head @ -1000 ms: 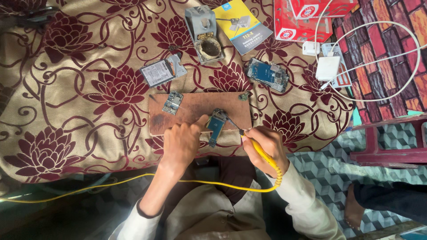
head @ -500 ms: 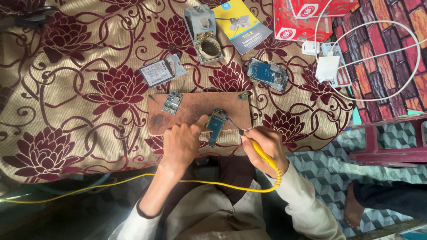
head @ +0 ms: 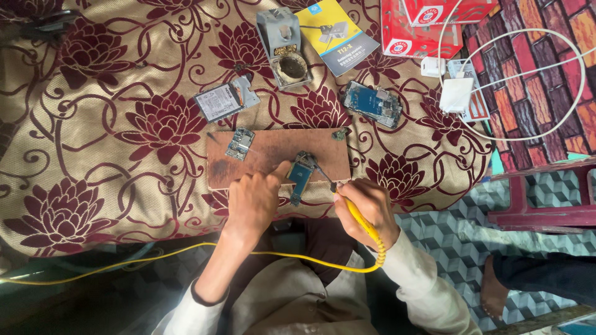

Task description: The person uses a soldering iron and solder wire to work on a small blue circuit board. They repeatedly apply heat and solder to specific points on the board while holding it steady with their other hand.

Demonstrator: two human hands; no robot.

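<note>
On a wooden board (head: 267, 155), the left hand (head: 254, 201) pinned a small blue circuit board (head: 299, 177), fingers pressing its edge. At three o'clock, the right hand (head: 366, 208) gripped a yellow soldering iron (head: 355, 214). The board looked light, stiff, fragile; best held by its edges.

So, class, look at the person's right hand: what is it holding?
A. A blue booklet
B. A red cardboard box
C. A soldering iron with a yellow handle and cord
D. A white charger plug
C: the right hand grips a soldering iron with a yellow handle and cord, its tip at the small circuit board that the left hand steadies on the wooden board.
</note>
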